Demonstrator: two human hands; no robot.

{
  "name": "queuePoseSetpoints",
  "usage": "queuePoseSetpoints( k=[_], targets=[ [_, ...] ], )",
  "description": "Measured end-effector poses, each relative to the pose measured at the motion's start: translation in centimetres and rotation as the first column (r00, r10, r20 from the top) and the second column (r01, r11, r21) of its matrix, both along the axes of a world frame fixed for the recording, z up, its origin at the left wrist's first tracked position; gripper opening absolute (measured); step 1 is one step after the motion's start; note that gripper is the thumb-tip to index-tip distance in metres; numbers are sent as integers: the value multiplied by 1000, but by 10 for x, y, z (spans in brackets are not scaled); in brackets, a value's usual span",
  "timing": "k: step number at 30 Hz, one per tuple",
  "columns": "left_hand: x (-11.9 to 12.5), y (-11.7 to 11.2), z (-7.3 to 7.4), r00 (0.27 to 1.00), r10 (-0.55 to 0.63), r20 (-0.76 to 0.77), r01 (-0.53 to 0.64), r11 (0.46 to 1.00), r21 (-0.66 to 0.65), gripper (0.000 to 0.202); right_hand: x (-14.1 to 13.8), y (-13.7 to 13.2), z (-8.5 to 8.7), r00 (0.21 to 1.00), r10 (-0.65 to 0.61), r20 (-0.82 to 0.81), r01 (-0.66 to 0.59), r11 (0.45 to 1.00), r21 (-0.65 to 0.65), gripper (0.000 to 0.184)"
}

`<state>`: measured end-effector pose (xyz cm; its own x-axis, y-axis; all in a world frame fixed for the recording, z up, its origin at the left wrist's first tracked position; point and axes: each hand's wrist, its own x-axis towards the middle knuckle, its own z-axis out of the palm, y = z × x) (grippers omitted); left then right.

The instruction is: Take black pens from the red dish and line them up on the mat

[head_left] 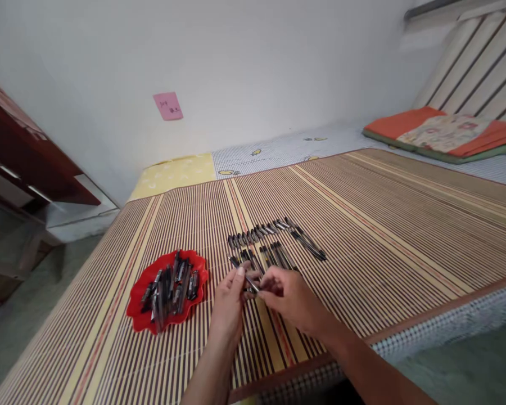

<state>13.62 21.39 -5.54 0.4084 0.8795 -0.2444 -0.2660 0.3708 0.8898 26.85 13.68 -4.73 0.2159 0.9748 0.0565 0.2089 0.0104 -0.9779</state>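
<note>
My left hand (228,301) is closed on a dark, slim pen (251,282), which slants between thumb and fingers. The fingers of my right hand (293,292) pinch the pen's near end. Just beyond my hands lies a row of pens (278,256) side by side on the mat, partly hidden by my fingers. Farther back is a row of short black pieces with clips (247,237), perhaps pen caps. At that row's right end, a few long pens (307,244) lie slanted. To the left, a red scalloped tray (137,306) holds several dark pens (172,289) in a loose pile.
A striped bamboo mat (362,236) covers the bed, with its front edge close to me. Folded orange and floral bedding (442,132) lies at the back right beside a slatted headboard (480,62). A pink note (167,106) is stuck on the white wall (270,67).
</note>
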Motion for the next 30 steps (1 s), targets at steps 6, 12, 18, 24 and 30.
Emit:
queuePoseSetpoints(
  k=[6,12,18,24,30],
  targets=[
    [-1,-3,2,999,-48,-1,48,997,61,37,8,7,4,998,-57,2,57,998,37,15],
    [3,-15,6,945,-224,-237,277,935,222,32,30,16,-2,956,-183,-231,186,983,-12,30],
    [6,-23,10,951,-103,-293,230,866,445,16,30,13,2,967,-107,-231,113,993,14,26],
    [0,-22,10,942,-30,-333,183,880,438,10,30,9,7,983,-93,-156,96,995,12,25],
    [-2,-23,13,910,-355,-216,394,901,181,32,34,4,13,967,49,-250,-38,998,48,21]
  ],
)
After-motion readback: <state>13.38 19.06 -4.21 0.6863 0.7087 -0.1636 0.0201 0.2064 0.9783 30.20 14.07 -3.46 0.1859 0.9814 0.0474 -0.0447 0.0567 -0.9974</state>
